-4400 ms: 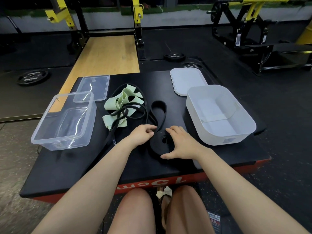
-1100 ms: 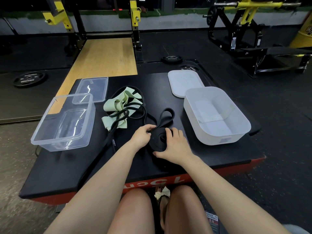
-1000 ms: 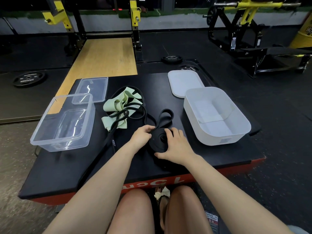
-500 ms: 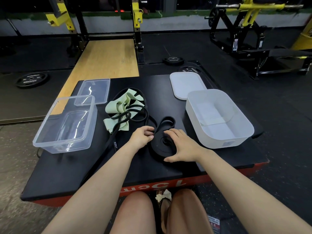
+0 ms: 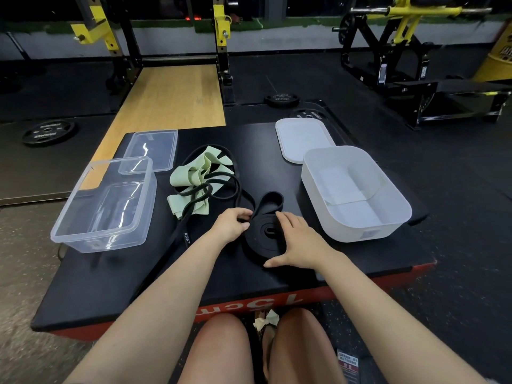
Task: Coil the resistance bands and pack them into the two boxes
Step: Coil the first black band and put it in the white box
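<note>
A wide black resistance band (image 5: pixel 264 239) lies partly rolled into a flat coil on the black platform (image 5: pixel 171 275), with a loose loop left beyond it. My right hand (image 5: pixel 297 241) cups the coil's right side, thumb at its near edge. My left hand (image 5: pixel 231 224) pinches the band at the coil's left edge. A pale green band (image 5: pixel 194 176) lies tangled with a thin black band (image 5: pixel 224 189) further back. An empty clear box (image 5: pixel 105 206) stands at the left, an empty white box (image 5: pixel 357 195) at the right.
The clear lid (image 5: pixel 151 151) lies behind the clear box, the white lid (image 5: pixel 303 138) behind the white box. A narrow black band marked KDST (image 5: pixel 185 236) runs toward the platform's near left edge. Weight plates and rack frames stand on the floor beyond.
The loose loop of the wide black band has shortened as the coil grew. My right hand has shifted from on top of the coil to its right side.
</note>
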A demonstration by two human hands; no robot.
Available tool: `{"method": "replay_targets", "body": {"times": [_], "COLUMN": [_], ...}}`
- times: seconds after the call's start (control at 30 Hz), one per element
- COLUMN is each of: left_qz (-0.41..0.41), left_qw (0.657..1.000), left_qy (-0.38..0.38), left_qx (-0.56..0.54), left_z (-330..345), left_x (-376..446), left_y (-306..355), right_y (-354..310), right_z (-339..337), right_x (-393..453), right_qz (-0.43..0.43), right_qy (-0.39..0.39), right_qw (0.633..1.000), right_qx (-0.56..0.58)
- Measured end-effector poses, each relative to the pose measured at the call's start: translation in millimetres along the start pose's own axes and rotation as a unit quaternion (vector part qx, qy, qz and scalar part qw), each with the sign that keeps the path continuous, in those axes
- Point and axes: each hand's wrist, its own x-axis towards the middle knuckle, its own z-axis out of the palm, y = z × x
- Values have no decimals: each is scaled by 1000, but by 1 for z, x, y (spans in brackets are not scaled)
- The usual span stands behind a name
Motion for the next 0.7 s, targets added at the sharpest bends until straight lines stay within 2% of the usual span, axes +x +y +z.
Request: {"method": "replay_targets", "body": {"times": [0.17, 0.4, 0.53, 0.7], "left_qz": [-6, 5, 5, -32], "left_qw": [1000, 1000, 1000, 997], "left_qy": [-17, -18, -22, -37], "left_qx": [-20, -1, -17, -56], "left_z": [2, 5, 6, 1], "left_x": [-3, -2, -2, 2], "left_y": [5, 7, 10, 9], "right_y": [-9, -32, -32, -23], "right_z": [6, 17, 23, 20], "right_x": [-11, -6, -3, -3], "right_qz": [107, 152, 139, 96], "right_qy": [46, 75, 123, 117], "right_qw": [993, 986, 982, 988], "right_qx": [-31, -11, -28, 0]}}
